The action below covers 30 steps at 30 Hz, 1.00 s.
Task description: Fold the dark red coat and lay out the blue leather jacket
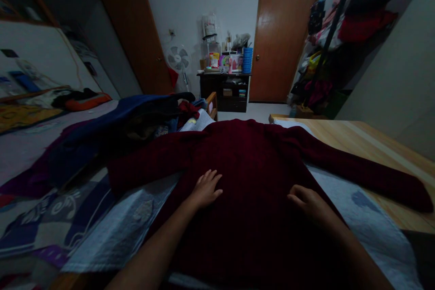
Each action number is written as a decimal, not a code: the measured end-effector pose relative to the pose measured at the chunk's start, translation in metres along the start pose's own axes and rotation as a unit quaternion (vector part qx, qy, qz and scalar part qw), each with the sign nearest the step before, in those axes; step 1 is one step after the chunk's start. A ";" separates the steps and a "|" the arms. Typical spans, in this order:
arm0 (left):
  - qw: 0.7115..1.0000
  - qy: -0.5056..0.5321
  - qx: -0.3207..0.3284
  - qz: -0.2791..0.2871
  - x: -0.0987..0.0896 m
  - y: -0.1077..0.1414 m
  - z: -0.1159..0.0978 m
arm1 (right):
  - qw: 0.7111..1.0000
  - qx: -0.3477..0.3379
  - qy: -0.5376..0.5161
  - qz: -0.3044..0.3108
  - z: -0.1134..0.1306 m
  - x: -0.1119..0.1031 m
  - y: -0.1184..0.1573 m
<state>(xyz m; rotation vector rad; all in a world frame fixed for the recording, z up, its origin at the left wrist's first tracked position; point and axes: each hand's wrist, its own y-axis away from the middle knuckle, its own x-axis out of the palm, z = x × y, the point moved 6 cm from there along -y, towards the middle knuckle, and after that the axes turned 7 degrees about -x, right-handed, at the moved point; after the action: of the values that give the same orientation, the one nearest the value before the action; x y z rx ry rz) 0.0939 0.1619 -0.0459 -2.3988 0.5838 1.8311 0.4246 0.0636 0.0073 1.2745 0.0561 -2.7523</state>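
A dark red long-sleeved sweater point(244, 181) lies spread out in front of me, its sleeves stretched to both sides and its neck end away from me. My left hand point(205, 189) rests on the left part of its body, palm down, with the fingers spread. Over the right part of the body is my right hand point(307, 199), its fingers curled in. No fabric is visibly pulled up by it. Beneath the sweater, a light blue-grey cloth point(360, 204) shows on both sides. The lower end of the sweater is dark and hard to make out.
Piled clothes point(136, 118) lie on the bed at the left, close to the left sleeve. A wooden board or tabletop point(374, 140) extends under the right sleeve. Farther back stand a fan point(180, 59), a dark cabinet point(224, 93) and a door point(285, 36). Bags hang at the right.
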 end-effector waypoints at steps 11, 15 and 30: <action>0.995 0.083 0.027 0.047 -0.003 0.073 0.016 | 0.980 -0.110 0.160 0.044 0.044 0.005 -0.020; 0.993 0.110 0.033 -0.035 -0.005 0.068 0.017 | 0.986 -0.133 0.085 -0.046 0.047 0.033 -0.098; 0.991 0.048 -0.061 -0.112 -0.014 0.027 0.013 | 0.976 -0.008 0.064 -0.208 -0.004 0.084 -0.159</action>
<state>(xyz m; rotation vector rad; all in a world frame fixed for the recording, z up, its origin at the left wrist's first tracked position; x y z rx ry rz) 0.0700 0.1443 -0.0322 -2.5216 0.2015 1.7118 0.3560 0.2150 -0.0610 1.5942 0.3992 -2.9860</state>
